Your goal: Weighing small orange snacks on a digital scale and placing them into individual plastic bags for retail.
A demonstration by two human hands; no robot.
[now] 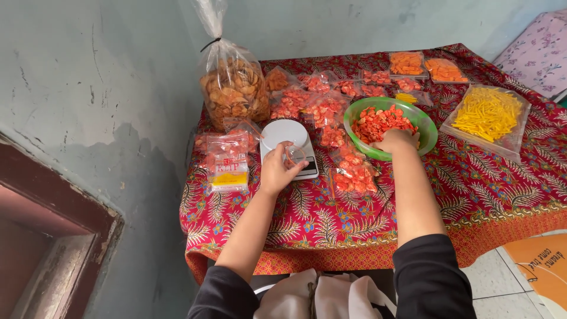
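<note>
Head view: your left hand point(277, 168) pinches a small clear bag point(295, 155) by its mouth, fingers closed on it, just over the white scale point(287, 137) near the middle of the surface point(484, 189). Your right hand point(397, 140) reaches into the green bowl point(426, 127) of red-orange snacks point(381, 121), fingers curled down among them; can't tell if it grips any. Keep the bag mouth wide and close to the bowl rim, take small scoops, so nothing spills on the cloth. Filled packets point(352, 174) lie just near of the bowl, a big tied bag of crackers point(233, 88) far left, yellow sticks point(487, 112) far right.
</note>
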